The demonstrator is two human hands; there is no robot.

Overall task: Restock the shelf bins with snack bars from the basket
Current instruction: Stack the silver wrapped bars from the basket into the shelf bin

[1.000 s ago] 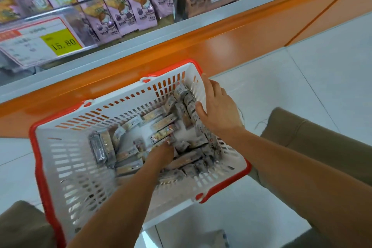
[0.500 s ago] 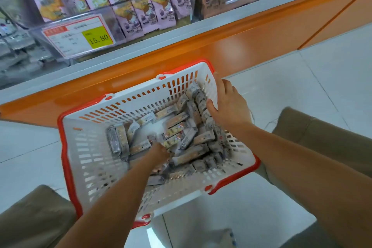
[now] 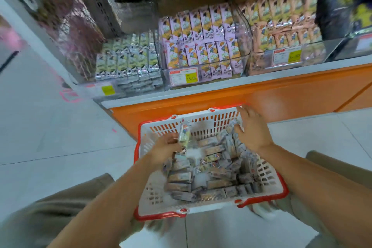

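- Pale floor tiles (image 3: 50, 127) run up to an orange shelf base (image 3: 261, 94), and the person crouches in front of it with the work close at hand
- One snack bar (image 3: 184, 135), in a greenish wrapper, stands nearly upright in the left hand (image 3: 165, 147), which is clenched round its lower end; it sits just above the basket's 10 o'clock corner, probably raised that way so it can go straight up to a bin
- The rest of the loose snack bars (image 3: 211, 177) lie jumbled on the basket floor, thickest towards 3 and 6 o'clock
- The right hand (image 3: 252, 133) lies palm down on the bars at the basket's 1 o'clock corner, fingers fairly straight and reaching the far wall; nothing looks gripped, and it seems to steady the pile or the basket
- The white slotted basket (image 3: 211, 124) with a red rim sits on the floor between the person's knees (image 3: 50, 217), touching or nearly touching the orange base
- Clear shelf bins stand above the base: a green-and-white bar bin (image 3: 128, 62) at 11 o'clock from the basket, a pink pack bin (image 3: 203, 46) at 12, a peach pack bin (image 3: 281, 26) at 1
- The held wrapper looks closest to the green-and-white stock, so that bin is the likely target, though motion blur leaves this unsure
- A yellow price tag (image 3: 183, 76) hangs on the pink bin's front
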